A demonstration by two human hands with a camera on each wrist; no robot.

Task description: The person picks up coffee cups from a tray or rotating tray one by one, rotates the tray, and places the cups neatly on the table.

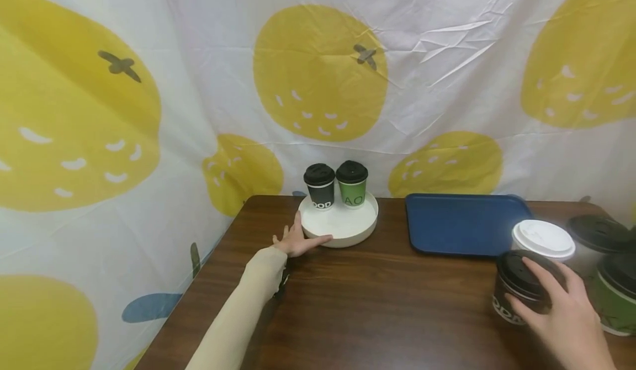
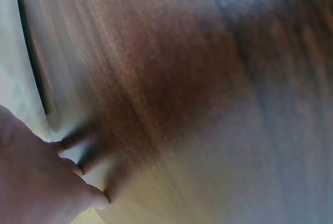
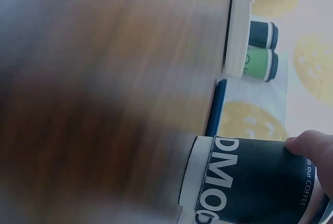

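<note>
Basically, main risk is at the right hand [image 1: 566, 309]: grip is fairly narrow, thumb and fingers holding the top of the black cup [image 1: 514, 283], toward the bench's [image 1: 377, 309] right edge; can't tell if its base is touching down. Index finger is on the black lid [image 1: 510, 266], thumb on the side wall. If most of the hold is on that lid, it could pop off and drop the cup. Squeezing too hard could dent the wall, if paper. Crowding too: white-lidded cup [image 1: 543, 238] just behind, grey cup [image 1: 598, 234] and near green cup [image 1: 618, 298] beside the hand, so a sideways swing could knock one toward the right edge. Blue tray [image 1: 462, 223], by the far edge, has a raised lip that could catch a low base.

Left hand [image 1: 295, 243]: grip wide, thumb and fingers spread against the white round tray [image 1: 338, 226], near the far edge, left of middle. An uneven shove could topple the rear dark cup [image 1: 320, 188] or rear green cup [image 1: 353, 185] standing on it. Contact pressure unclear.
</note>
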